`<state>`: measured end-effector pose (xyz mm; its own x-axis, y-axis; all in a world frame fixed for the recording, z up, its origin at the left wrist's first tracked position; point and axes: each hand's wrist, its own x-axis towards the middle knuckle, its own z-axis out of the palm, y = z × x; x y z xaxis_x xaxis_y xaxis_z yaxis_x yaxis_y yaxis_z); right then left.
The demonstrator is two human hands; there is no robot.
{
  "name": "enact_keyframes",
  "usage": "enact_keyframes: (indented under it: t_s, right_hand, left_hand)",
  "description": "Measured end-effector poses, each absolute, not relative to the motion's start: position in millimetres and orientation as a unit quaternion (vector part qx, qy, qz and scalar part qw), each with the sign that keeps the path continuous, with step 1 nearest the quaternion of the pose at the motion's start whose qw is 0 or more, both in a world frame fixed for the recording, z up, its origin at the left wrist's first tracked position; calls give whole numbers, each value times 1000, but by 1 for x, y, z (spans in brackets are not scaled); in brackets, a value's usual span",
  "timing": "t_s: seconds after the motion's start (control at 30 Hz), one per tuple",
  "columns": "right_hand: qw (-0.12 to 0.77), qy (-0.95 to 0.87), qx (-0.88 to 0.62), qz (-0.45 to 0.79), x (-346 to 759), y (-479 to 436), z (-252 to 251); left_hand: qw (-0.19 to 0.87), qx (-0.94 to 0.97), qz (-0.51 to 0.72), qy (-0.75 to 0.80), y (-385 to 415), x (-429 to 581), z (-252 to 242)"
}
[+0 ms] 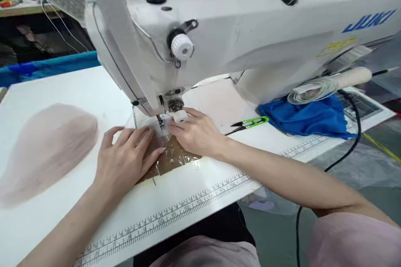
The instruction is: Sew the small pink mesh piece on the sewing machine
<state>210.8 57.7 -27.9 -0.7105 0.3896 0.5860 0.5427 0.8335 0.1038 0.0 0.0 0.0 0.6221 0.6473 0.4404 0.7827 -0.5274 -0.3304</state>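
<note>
A white sewing machine (213, 37) stands over the table, its needle and presser foot (160, 122) lowered near a thin, sheer, pale fabric (161, 133). My left hand (125, 156) lies palm down left of the foot, fingers spread on the work and thumb stretched out to the right. Just right of the foot, my right hand (200, 133) rests low with fingers extended. Its fingertips are partly hidden behind a white knob (180, 117). Between the hands is a brown patch (175, 154) under shiny clear film. How far the fabric runs under my fingers is hidden.
A sheer pinkish piece (53, 146) lies on the table at left. Green-handled thread snips (255, 122) lie right of my right hand. Farther right are blue cloth (307, 114) and a cord bundle (313, 91). A printed ruler strip (175, 215) follows the front edge.
</note>
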Motion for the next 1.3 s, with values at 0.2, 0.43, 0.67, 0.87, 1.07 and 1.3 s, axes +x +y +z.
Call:
enact_keyframes:
  t_s: [0.2,0.43,0.67,0.87,1.07,1.3]
  right_hand:
    - [299,-927,-206,-100,209,48,-25]
    - [239,-937,-246,-68,206,34,-19]
    - [174,-941,-289,-4,207,27,-15]
    - [159,-936,-314,11,210,33,-14]
    - [136,-930,-340,32,210,38,-9]
    - [174,-936,-307,2,210,41,-14]
  left_hand:
    - [206,-872,-197,-397,-3,-5,3]
    - [114,-877,-218,-413,2,-12,0]
    - [88,-894,-172,-405,6,-13,0]
    - [85,-902,-161,-391,10,-10,-4]
    - [88,-903,-161,-389,6,-5,-9]
    - [143,-902,-145,-380,-1,0,-14]
